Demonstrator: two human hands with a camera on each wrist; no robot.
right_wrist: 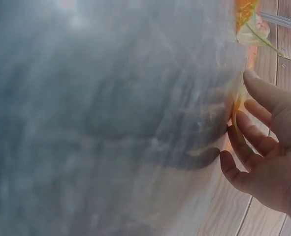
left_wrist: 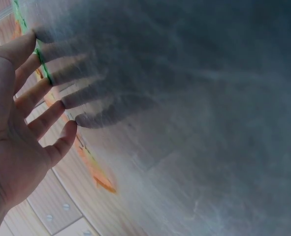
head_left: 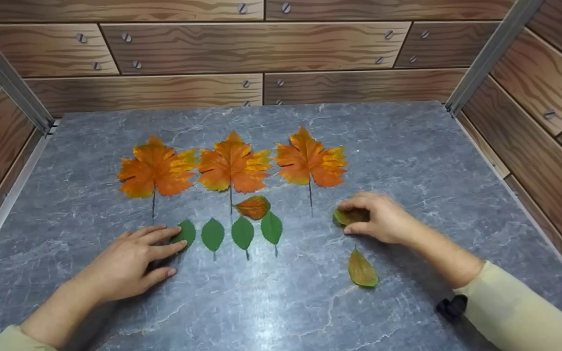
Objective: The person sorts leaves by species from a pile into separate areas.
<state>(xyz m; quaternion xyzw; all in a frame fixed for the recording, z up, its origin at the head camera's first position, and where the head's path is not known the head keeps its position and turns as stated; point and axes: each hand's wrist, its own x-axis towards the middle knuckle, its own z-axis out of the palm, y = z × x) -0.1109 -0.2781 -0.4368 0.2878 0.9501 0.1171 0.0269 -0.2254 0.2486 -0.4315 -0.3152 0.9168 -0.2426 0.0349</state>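
Observation:
Three orange maple leaves (head_left: pixel 156 168) lie in a row with their stems toward me. Below them is a row of several green leaves (head_left: pixel 212 234). My left hand (head_left: pixel 132 261) rests with spread, nearly straight fingers on the leftmost green leaf (head_left: pixel 187 234). To the right, my right hand (head_left: pixel 383 217) curls its thumb and fingers round a yellow-green leaf (head_left: pixel 343 217), partly hidden under the hand. In the right wrist view this leaf (right_wrist: pixel 235 123) stands curved against the fingers. Another yellow-green leaf (head_left: pixel 362 269) lies nearer me, below that hand.
An orange-brown leaf (head_left: pixel 253 207) lies between the maple leaves and the green row, touching a green leaf's tip. The grey marbled table (head_left: pixel 261 312) is bounded by wood-patterned walls (head_left: pixel 256 48) and metal corner posts (head_left: pixel 493 56). A dark strap piece hangs at the right sleeve (head_left: pixel 515 302).

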